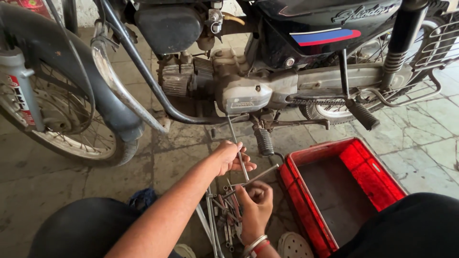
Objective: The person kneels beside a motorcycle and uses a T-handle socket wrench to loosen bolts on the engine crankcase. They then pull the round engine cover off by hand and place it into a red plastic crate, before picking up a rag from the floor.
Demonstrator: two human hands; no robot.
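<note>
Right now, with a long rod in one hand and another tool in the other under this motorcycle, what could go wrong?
1. The left hand grips a long rod only at its lower part; its top reaches up under the engine, so it might slip or tilt.
2. Loose tools lie on the floor beneath both hands; a dropped piece could get lost among them.
3. The right hand holds a thin tool crossing close to the rod, so they may knock together.

the single head-worn camera looked steeply down and forward from a crouching person's eye level, close to the floor. it faced the side of a motorcycle (248, 71) spanning the upper frame, near enough that both wheels were cut off at the edges. the person's knees filled the lower corners.
</note>
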